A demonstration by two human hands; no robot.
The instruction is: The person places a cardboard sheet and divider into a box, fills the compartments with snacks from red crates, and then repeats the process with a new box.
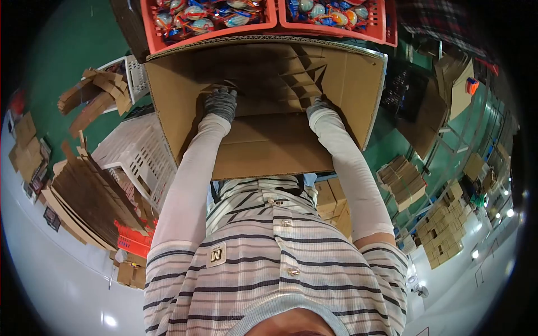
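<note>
A large open cardboard box (263, 145) stands in front of my body, and both arms reach into it. Thin cardboard divider strips (302, 75) cross one another inside, on the right half. My left hand (221, 104), in a grey glove, is at the left of the box interior beside a thin cardboard edge; its fingers are bent together, and what they hold is unclear. My right hand (318, 106), also gloved, is beside the lower end of the divider strips. Its fingers are mostly hidden in shadow and by the wrist.
Red crates (218, 29) of wrapped items adjoin the box's far edge. White crates (147, 159) and flattened cardboard (92, 196) stand at left. On the right are a black crate (400, 89) and cardboard stacks (401, 180). Plaid fabric (448, 22) shows at upper right.
</note>
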